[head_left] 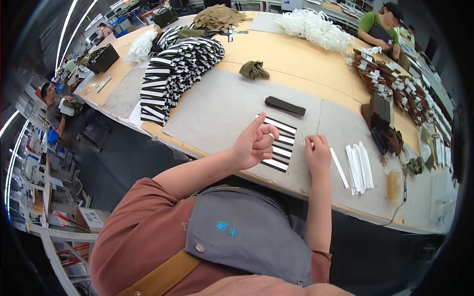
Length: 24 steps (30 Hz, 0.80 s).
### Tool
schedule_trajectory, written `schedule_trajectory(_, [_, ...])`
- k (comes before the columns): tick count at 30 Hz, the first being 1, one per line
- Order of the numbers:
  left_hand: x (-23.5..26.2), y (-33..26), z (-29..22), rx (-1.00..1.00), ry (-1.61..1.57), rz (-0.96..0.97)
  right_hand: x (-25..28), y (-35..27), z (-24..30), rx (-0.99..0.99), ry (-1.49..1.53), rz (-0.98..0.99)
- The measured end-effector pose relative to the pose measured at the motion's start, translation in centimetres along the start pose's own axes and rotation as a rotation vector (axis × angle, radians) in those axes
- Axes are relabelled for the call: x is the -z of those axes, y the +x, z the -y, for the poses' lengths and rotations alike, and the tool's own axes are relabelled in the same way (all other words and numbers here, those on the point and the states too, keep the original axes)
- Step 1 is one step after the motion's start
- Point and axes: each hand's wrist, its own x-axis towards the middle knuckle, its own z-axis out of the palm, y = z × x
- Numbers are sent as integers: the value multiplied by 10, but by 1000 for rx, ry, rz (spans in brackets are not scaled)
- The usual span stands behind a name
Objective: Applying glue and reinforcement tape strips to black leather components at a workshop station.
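My left hand (256, 143) hovers over a row of alternating black and white strips (280, 152) near the table's front edge. Its fingers are curled in, the thumb sticks up, and nothing shows in it. Just right of the row is my right hand (318, 155), low at the grey tabletop, fingertips drawn together; whatever they pinch, if anything, is hidden. One white strip (338, 167) lies beside that wrist, and a loose bundle of white strips (359, 168) sits farther right. Beyond the row rests a stack of dark strips (285, 106).
A long heap of black-and-white strip pieces (180, 74) fills the left side. An olive cloth bundle (254, 70) lies mid-table, with a white pile (316, 28) behind. Brown pieces with white tabs (395, 84) and a dark block (379, 109) stand right. A co-worker (380, 29) works across the table.
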Motion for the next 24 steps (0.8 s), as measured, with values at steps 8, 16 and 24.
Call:
schedule_trajectory(8, [3, 34, 25, 79, 54, -92, -12, -9, 55, 266, -82, -170])
schedule_trajectory(16, [25, 52, 69, -211, 532, 342, -16, -49, 117, 419, -95, 40])
schedule_trajectory(24, [-25, 16, 51, 268, 267, 258, -6, -44, 79, 224, -406, -115])
